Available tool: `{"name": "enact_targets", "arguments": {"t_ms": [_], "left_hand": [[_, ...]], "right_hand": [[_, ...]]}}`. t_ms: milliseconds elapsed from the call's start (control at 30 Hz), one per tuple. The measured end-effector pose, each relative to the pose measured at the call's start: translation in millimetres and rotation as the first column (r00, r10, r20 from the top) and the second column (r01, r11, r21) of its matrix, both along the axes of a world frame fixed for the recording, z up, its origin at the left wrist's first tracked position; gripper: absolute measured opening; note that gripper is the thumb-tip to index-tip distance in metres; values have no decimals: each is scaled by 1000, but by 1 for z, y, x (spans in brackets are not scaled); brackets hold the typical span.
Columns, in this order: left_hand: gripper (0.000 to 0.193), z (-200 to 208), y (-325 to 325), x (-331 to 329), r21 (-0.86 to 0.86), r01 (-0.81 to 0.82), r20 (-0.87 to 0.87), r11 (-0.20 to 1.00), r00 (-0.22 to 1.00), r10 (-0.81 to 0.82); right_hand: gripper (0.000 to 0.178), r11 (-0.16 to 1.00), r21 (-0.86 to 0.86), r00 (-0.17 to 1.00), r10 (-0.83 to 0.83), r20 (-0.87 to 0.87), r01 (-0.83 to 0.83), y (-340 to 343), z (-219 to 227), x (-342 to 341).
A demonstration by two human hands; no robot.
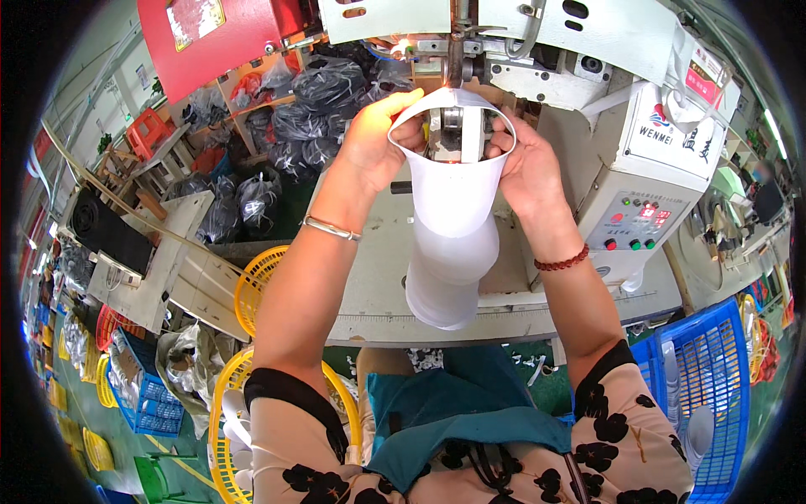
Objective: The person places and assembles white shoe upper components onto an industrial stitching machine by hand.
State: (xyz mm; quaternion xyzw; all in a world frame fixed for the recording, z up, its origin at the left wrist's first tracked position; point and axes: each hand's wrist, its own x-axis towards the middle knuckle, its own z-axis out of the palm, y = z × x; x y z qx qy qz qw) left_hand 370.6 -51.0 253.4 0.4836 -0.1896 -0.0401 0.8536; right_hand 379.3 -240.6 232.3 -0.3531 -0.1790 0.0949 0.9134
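A white, tube-like piece shaped like a boot shaft hangs down in front of the machine, its wide opening turned up. Its top edge loops around the machine's metal post, right under the needle or presser bar. My left hand is closed on the rim at the left, with the fingertips inside the opening. On the opposite side my right hand pinches the rim between thumb and fingers. The far edge of the rim meets the machine's working point, where a bright light glows. The piece's lower end hangs over the worktable.
At right stands a control box with lit displays and buttons. A yellow basket holding white pieces is at my left; a blue basket is at my right. Black bags are piled behind the machine. Scraps litter the floor.
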Motion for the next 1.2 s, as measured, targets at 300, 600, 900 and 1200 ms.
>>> {"name": "enact_targets", "arguments": {"t_ms": [300, 600, 900, 1200], "left_hand": [[23, -17, -7, 9, 98, -266, -61, 959, 960, 273], [27, -36, 0, -27, 199, -257, -111, 946, 953, 283], [18, -70, -35, 4, 284, -867, 515, 410, 498, 698], [20, -157, 6, -139, 553, -749, 549, 365, 657, 516]], "right_hand": [[23, 1000, -14, 999, -26, -37, 26, 1, -18, 21], [30, 816, -504, 959, -241, 147, 282, 1, -30, -8], [40, 656, -529, 833, -320, 451, 539, -6, -57, 34], [27, 470, -496, 652, -261, 712, 730, -15, -86, -26]]}}
